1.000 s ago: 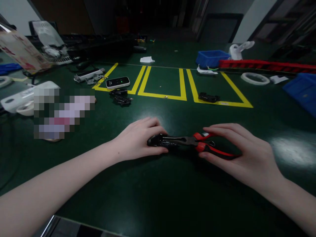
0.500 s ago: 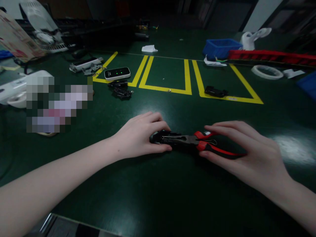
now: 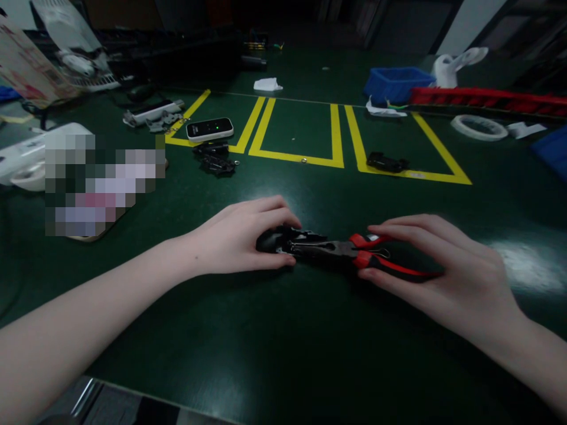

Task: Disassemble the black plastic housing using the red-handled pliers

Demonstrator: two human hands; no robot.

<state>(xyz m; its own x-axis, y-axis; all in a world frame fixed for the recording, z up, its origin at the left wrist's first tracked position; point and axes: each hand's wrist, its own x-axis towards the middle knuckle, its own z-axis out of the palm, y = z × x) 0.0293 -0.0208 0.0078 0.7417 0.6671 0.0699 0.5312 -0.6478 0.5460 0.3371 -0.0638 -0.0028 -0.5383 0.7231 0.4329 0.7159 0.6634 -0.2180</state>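
Near the middle of the green table, my left hand [image 3: 248, 236] is closed round a dark plastic part [image 3: 269, 241], with the thumb in front and the fingers behind. My right hand [image 3: 443, 260] holds pliers with red and black handles [image 3: 364, 258] between thumb and fingers. The dark jaws of the pliers point left and reach the right end of the part. Whether the jaws grip anything is too dark to tell.
Yellow tape outlines [image 3: 296, 158] mark the table beyond my hands. A black device with a green light [image 3: 209, 129] and black parts [image 3: 217, 160] lie at the left. Another black part [image 3: 386, 162], a tape roll [image 3: 479, 127] and a blue bin [image 3: 396, 84] are at the right.
My left hand has shifted slightly left with the dark part, and more of its rounded left end shows. My right hand and the pliers have hardly moved.
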